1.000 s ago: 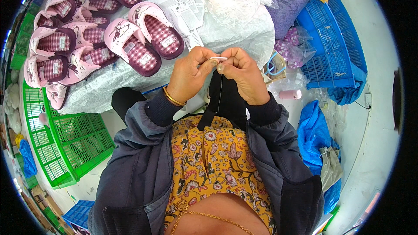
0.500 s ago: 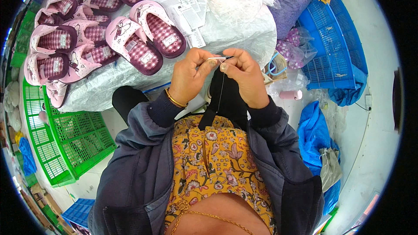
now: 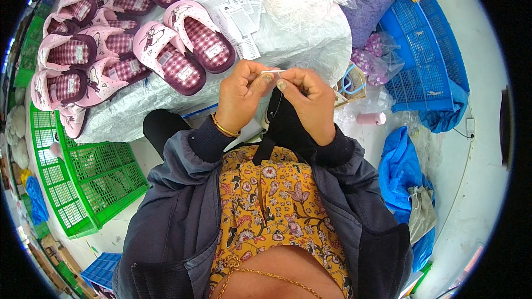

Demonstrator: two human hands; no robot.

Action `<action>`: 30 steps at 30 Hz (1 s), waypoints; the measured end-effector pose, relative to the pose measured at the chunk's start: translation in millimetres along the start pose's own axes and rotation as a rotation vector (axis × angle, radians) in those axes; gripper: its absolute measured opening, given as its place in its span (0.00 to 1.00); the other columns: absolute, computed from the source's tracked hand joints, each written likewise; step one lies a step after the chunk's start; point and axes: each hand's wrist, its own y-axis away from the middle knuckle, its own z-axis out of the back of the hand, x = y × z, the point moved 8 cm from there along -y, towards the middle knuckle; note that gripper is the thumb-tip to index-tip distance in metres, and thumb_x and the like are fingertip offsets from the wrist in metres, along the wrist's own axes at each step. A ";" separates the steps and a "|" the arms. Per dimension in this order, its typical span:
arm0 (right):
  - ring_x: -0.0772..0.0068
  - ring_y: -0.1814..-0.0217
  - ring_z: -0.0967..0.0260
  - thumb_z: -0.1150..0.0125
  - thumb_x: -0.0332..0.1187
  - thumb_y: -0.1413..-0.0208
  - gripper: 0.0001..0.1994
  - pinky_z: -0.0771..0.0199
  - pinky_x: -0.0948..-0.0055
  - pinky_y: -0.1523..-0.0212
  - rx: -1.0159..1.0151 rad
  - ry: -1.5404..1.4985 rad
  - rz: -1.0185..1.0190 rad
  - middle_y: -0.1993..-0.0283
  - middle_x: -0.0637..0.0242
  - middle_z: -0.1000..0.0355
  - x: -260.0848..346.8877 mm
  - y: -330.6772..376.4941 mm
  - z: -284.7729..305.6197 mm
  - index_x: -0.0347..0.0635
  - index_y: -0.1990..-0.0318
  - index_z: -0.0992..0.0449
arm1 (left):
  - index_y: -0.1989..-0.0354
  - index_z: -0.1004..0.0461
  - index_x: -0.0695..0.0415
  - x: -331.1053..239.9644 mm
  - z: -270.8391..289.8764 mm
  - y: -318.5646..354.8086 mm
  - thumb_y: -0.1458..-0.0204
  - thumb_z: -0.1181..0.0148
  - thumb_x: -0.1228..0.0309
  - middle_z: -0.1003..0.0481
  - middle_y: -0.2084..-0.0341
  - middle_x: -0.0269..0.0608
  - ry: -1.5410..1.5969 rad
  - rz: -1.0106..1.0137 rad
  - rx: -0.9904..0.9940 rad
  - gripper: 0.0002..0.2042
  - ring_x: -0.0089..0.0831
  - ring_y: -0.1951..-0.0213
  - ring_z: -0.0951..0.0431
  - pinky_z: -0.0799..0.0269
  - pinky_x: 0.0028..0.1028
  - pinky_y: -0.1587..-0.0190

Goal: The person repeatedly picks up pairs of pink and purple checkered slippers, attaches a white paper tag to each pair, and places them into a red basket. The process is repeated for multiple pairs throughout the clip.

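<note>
White labels (image 3: 213,50) inside pink slippers (image 3: 180,22), print too tiny to read. Paper slips (image 3: 239,17) with print beside slippers. Table (image 3: 124,108) has shiny pale plastic cover. Green crate (image 3: 105,171) at left, blue crate (image 3: 413,61) and pink spool (image 3: 371,119) at right. Left hand (image 3: 241,91) and right hand (image 3: 310,99) near each other, fingertips pinched on ends of little white strip (image 3: 271,71), in front of table. Thin thread (image 3: 279,99) hangs below.

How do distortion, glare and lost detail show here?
Head view: the mesh-sided green plastic crate curves along the left rim; head view: the crinkled silvery-white plastic sheet carries bright sheen; head view: the slim white strip in the bare left hand is too small to identify.
</note>
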 end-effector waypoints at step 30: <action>0.86 0.74 0.33 0.35 0.22 0.48 0.04 0.33 0.82 0.72 -0.058 0.073 0.147 0.73 0.70 0.25 2.5 0.0 -0.1 0.37 0.65 0.20 | 0.59 0.29 0.65 -5.6 -4.9 1.4 0.38 0.43 0.73 0.19 0.61 0.43 -0.063 -0.083 -0.017 0.07 0.20 0.59 0.21 0.24 0.22 0.57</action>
